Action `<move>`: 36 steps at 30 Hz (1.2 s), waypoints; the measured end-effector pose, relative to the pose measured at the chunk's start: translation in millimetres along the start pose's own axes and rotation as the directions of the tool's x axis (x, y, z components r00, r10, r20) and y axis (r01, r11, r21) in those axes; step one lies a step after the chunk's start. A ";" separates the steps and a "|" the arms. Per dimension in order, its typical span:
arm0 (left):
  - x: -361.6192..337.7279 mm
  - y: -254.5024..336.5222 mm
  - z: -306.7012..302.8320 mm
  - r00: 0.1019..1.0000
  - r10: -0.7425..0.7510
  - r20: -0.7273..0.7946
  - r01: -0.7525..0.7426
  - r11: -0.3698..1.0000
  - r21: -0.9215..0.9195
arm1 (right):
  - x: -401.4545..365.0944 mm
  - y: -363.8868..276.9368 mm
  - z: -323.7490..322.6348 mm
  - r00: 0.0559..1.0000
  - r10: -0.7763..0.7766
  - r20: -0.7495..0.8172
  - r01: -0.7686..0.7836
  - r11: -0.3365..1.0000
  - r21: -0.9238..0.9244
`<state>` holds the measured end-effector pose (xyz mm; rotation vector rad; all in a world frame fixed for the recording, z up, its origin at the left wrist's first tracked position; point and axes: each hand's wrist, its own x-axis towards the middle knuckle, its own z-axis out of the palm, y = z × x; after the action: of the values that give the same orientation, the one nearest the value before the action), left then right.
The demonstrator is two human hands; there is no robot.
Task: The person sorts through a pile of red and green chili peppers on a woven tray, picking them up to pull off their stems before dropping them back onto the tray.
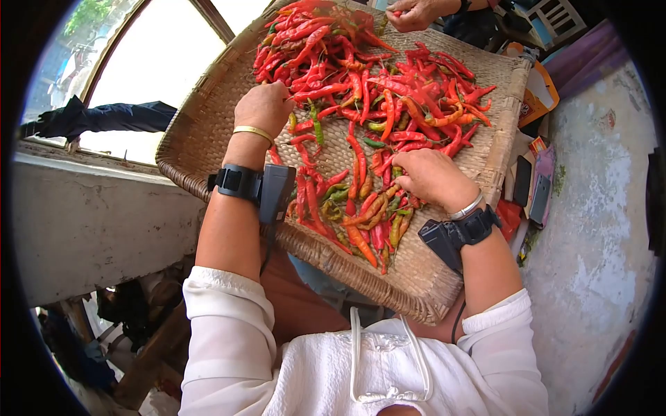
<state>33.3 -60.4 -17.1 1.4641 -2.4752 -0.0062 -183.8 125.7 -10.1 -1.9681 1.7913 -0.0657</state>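
Observation:
A large woven tray [485, 152] full of red chili peppers [319, 48], some green or orange, rests over my lap. My left hand [263, 109] is closed at the left edge of the upper pile, its fingertips hidden from me. Near the middle right of the tray, my right hand [431, 177] has its fingers bent together and pointing down among the peppers; what lies between them is too small to tell. A smaller group of mixed-colour peppers [371, 211] lies just left of and below my right hand.
Another person's hand [411, 14] is over the tray's far edge. A window with a dark folded umbrella [118, 116] on its sill is at the left. Phones [540, 197] and packets stand right of the tray, beside a worn wall [596, 229].

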 end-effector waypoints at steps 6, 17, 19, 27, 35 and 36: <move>-18.9 33.5 18.6 0.558 0.359 0.748 -0.327 0.924 -0.199 | 2.4 -2.7 4.1 1.000 -0.016 0.023 0.016 1.000 0.009; -37.8 73.3 39.4 0.685 0.445 0.578 -0.462 0.878 -0.128 | 4.3 0.3 15.2 0.997 -0.061 0.042 0.061 0.998 -0.006; -32.3 70.9 34.4 0.677 0.423 0.602 -0.479 0.875 -0.076 | 4.7 0.5 15.0 0.998 -0.031 0.056 0.031 1.000 -0.004; -6.1 16.5 -7.7 0.967 0.090 0.239 -0.101 0.994 0.036 | 4.8 1.6 11.0 0.999 -0.012 0.037 0.011 1.000 0.017; -26.8 4.1 -6.4 0.376 0.169 0.911 0.038 0.980 -0.198 | 3.6 -0.2 9.2 0.991 -0.004 0.134 0.000 1.000 0.028; -30.4 10.5 -3.9 0.375 0.169 0.911 0.039 0.979 -0.198 | 4.7 -0.4 8.6 0.976 -0.002 0.218 -0.011 0.998 0.059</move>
<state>39.0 -28.6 -18.6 1.4741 -3.1864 -1.4308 -179.8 124.0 -18.8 -1.8511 1.6337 0.0946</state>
